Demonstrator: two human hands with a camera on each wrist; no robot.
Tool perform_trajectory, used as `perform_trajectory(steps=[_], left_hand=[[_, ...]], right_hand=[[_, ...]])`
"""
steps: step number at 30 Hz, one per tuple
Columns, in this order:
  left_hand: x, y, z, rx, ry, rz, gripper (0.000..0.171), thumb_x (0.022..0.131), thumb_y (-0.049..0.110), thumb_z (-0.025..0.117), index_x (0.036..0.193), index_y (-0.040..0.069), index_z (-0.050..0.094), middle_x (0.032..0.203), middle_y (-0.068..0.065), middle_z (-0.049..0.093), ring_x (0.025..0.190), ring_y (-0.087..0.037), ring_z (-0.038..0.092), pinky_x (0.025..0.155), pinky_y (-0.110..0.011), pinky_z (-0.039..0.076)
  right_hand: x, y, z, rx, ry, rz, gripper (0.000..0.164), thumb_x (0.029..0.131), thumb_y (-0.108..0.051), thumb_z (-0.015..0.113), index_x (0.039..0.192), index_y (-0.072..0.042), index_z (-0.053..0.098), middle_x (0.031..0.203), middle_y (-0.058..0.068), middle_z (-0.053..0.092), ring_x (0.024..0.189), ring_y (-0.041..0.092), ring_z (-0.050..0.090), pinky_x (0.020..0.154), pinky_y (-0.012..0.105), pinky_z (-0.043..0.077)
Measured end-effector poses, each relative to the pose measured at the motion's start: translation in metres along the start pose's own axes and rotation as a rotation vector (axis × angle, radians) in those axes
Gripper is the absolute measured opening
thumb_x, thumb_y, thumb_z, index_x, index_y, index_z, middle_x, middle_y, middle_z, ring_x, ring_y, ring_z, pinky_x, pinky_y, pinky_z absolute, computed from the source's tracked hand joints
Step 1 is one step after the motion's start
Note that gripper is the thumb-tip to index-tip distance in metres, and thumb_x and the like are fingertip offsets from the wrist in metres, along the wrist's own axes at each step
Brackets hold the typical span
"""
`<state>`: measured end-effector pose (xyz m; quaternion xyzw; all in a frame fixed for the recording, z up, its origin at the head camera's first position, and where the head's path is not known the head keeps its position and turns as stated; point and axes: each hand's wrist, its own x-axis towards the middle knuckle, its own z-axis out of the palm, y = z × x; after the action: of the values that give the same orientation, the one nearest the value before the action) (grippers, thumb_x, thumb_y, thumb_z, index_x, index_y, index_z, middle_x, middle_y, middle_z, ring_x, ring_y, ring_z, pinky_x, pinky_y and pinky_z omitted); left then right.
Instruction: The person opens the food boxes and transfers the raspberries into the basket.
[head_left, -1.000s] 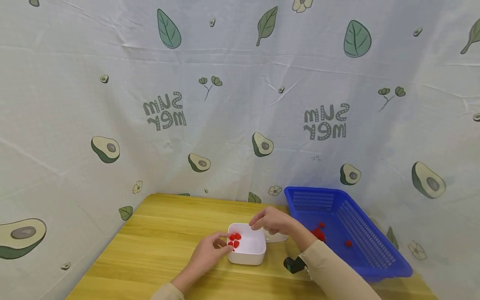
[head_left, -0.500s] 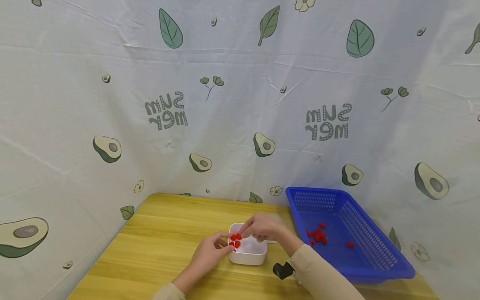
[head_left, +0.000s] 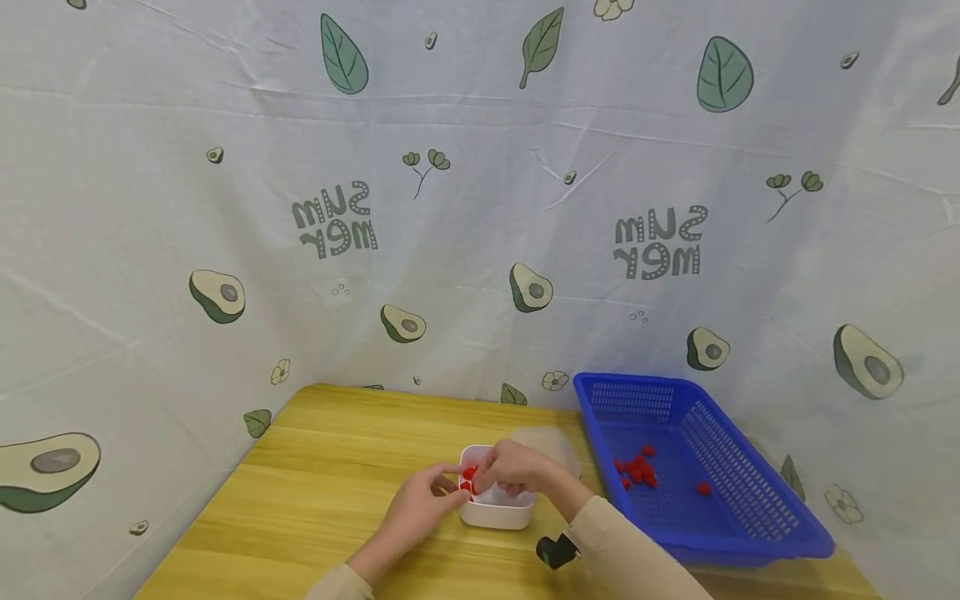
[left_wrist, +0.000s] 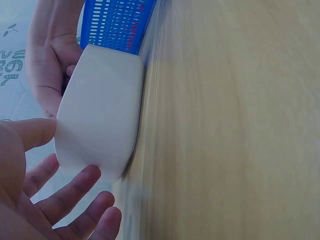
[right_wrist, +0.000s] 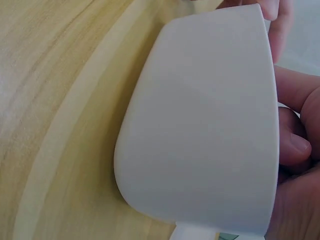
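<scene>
A white square box (head_left: 495,517) with rounded corners stands on the wooden table. Small red pieces (head_left: 469,472) sit together at its left side, partly covered by fingers. My left hand (head_left: 416,504) holds the box at its left end, with thumb and index finger at the rim; the left wrist view shows the other fingers spread by its corner. My right hand (head_left: 521,467) reaches into the box from the right, fingers curled down over the red pieces. In the right wrist view the box wall (right_wrist: 200,120) hides those fingertips, and I cannot tell whether they pinch a piece.
A blue plastic basket (head_left: 742,546) stands at the right, with several small red pieces (head_left: 639,471) on its floor. Behind the box lies a pale flat lid (head_left: 555,446). A printed curtain (head_left: 457,250) hangs along the table's back edge.
My right hand has moved left and down, from above the box's far right side into the box over the red pieces. More of the lid and the basket's contents shows. The left hand stays put.
</scene>
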<state>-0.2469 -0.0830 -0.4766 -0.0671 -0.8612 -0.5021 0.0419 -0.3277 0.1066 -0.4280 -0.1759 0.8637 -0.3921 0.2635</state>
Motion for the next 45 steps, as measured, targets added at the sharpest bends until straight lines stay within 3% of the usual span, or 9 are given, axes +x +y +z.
perform_trajectory(steps=[11,19,33,45], left_hand=[[-0.001,0.001,0.0,0.001,-0.008,0.012,0.039,0.09,0.031,0.076,0.125,0.015,0.068,0.093,0.003,0.071,0.084,-0.016,0.06,0.069,-0.031,0.049],[-0.001,0.001,0.0,0.016,0.008,0.033,0.039,0.091,0.03,0.075,0.125,0.014,0.069,0.092,0.003,0.071,0.082,-0.015,0.061,0.068,-0.029,0.049],[-0.002,0.0,0.0,0.018,0.007,0.043,0.038,0.091,0.033,0.075,0.125,0.015,0.069,0.092,0.003,0.071,0.081,-0.014,0.061,0.067,-0.029,0.048],[-0.003,0.0,-0.001,0.007,-0.001,0.044,0.039,0.091,0.033,0.075,0.125,0.016,0.069,0.092,0.003,0.071,0.081,-0.014,0.061,0.066,-0.029,0.048]], right_hand=[[-0.001,-0.001,0.013,-0.143,0.036,0.029,0.015,0.082,-0.02,0.081,0.071,-0.011,0.074,0.051,-0.005,0.035,0.043,0.012,0.029,0.042,0.024,0.025],[-0.001,-0.002,0.018,-0.247,0.059,0.003,0.009,0.084,-0.021,0.08,0.077,-0.015,0.077,0.054,-0.004,0.044,0.044,0.012,0.034,0.043,0.023,0.028],[0.002,0.007,0.028,-0.182,0.137,-0.115,0.012,0.085,-0.014,0.079,0.079,-0.007,0.073,0.068,-0.002,0.061,0.055,0.011,0.046,0.05,0.023,0.036],[0.002,0.008,0.026,-0.145,0.099,-0.124,0.007,0.086,-0.012,0.077,0.084,-0.006,0.073,0.071,-0.001,0.061,0.053,0.012,0.043,0.048,0.023,0.035]])
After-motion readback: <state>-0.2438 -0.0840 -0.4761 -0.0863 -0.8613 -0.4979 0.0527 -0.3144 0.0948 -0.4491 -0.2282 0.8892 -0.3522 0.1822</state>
